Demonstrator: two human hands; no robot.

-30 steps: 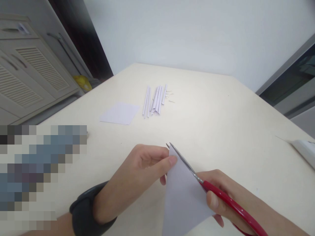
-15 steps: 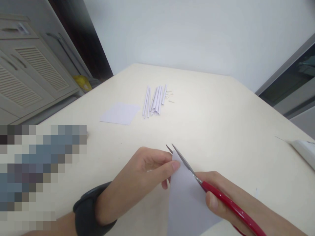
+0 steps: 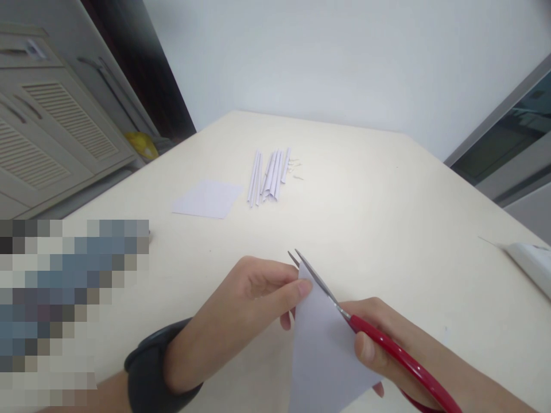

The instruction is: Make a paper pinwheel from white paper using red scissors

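Between thumb and fingers, my left hand (image 3: 262, 292) pinches a white sheet of paper (image 3: 321, 350) near its top corner. A dark band circles that wrist. My right hand (image 3: 379, 344) grips a pair of scissors (image 3: 391, 347) with red handles. Their metal blades lie along the paper's right edge, close to my left fingertips, and the two tips poke out just past the corner, slightly apart. My right thumb lies by the red handle; part of the other handle and some of my fingers are hidden behind the paper and scissors.
Farther back on the cream table (image 3: 357, 189) lie several rolled paper tubes (image 3: 271, 175), with thin paper scraps (image 3: 296, 167) beside them. A flat white sheet (image 3: 209, 199) rests to their left. A white object (image 3: 527, 261) sits at the right edge. The left side is pixelated.
The scissor blades have drawn slightly closer together at the paper's corner. More of a right fingertip shows below the paper. The whole view has shifted a little.
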